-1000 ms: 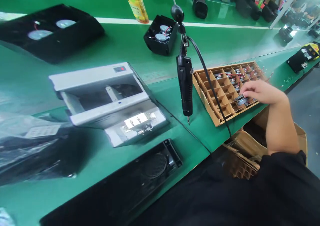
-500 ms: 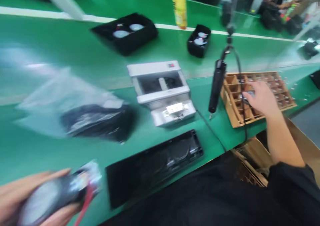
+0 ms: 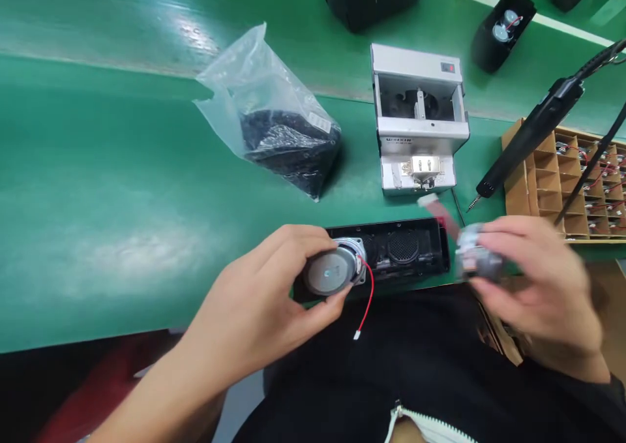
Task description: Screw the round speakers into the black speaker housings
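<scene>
Between the thumb and fingers of my left hand point(image 3: 278, 286) is a round speaker driver point(image 3: 332, 272), its magnet side up. A red wire with a small white plug dangles from it. This speaker is over the left part of a long black plastic housing point(image 3: 430, 250), which has a round grille inside; whether they touch I cannot tell. To the right of the housing, my right hand point(image 3: 542, 276) grips a second speaker driver point(image 3: 476, 257), smeared by motion, with a wire and white plug trailing up and left.
A black electric screwdriver point(image 3: 531, 139) hangs in front of a divided cardboard box point(image 3: 545, 175) of speakers. Behind the housing stands a silver machine point(image 3: 420, 126). A plastic bag of black parts point(image 3: 291, 139) lies left of it. Black cases point(image 3: 376, 2) with speakers sit farther back.
My right hand has come left from the cardboard box, now holding a speaker. My left hand has brought its speaker over the black housing. The view has turned and shifted.
</scene>
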Tool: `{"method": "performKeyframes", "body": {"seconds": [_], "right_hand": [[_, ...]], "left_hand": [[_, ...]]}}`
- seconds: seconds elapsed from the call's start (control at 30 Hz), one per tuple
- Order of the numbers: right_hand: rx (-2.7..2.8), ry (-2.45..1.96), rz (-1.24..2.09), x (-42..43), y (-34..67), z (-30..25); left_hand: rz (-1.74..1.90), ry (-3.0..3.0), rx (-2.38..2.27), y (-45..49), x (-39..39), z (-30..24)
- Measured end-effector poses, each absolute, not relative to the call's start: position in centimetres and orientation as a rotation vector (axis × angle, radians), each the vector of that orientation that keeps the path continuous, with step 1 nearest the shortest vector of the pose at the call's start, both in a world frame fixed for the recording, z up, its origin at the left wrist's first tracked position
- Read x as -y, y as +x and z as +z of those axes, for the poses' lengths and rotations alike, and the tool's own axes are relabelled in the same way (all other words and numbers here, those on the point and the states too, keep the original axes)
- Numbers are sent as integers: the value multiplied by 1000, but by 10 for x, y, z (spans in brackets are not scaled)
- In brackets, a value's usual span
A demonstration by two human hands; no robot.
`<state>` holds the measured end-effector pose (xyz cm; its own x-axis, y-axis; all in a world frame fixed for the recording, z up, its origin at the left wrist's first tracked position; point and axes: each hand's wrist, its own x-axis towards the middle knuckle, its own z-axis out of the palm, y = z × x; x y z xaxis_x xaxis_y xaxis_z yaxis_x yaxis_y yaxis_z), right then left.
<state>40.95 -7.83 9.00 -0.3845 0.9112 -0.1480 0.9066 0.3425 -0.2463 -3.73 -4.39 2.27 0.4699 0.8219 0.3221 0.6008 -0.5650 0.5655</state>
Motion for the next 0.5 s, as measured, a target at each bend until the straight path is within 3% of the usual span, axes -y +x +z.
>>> {"method": "performKeyframes", "body": {"seconds": [0.2, 0.5], "right_hand": [[2849, -1338, 648, 35, 291, 67], [3162, -1221, 607, 16, 285, 62]], "left_hand": [[540, 2648, -1165, -38, 42, 32], [231, 2719, -1018, -30, 35, 25]]}}
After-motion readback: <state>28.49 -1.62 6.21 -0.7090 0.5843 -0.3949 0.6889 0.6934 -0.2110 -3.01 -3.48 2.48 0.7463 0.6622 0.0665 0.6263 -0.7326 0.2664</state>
